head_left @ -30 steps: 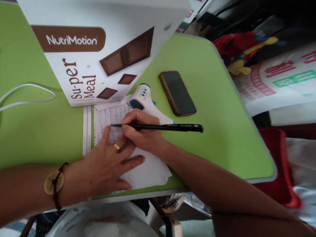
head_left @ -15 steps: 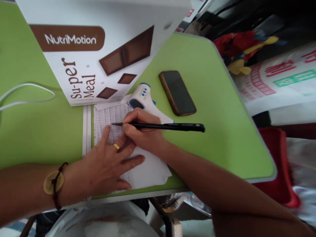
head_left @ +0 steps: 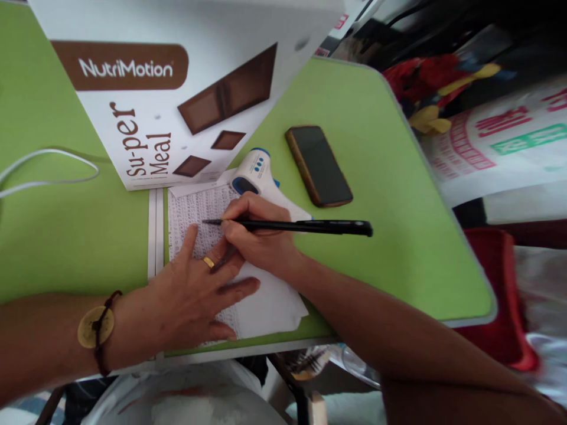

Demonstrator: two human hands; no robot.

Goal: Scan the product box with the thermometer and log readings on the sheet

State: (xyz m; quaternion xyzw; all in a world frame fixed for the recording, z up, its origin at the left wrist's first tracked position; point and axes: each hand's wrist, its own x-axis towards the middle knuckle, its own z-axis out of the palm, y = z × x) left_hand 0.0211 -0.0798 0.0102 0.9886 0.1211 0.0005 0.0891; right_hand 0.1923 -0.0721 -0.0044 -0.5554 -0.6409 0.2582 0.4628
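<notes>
A black pen (head_left: 305, 226) is pinched in my right hand (head_left: 261, 233), its tip at the lines of small dense handwriting on a sheet of paper (head_left: 270, 301). My left hand (head_left: 190, 289) lies spread on the same sheet, a gold ring on one finger and a corded bracelet at the wrist. Its index fingertip is close to the pen tip. Part of the page is hidden under both hands. Just beyond my right hand, a white and blue infrared thermometer (head_left: 257, 171) rests partly on the paper.
A large white NutriMotion box (head_left: 150, 124) stands behind the paper on the green table (head_left: 390, 254). To the right lies a dark phone (head_left: 319, 166). A white cable (head_left: 57, 151) loops at the left. Beyond the right edge are a printed bag (head_left: 500, 141) and a red bin (head_left: 509, 295).
The pen and my right hand have shifted slightly to the right along the writing. My left hand stays in place on the paper.
</notes>
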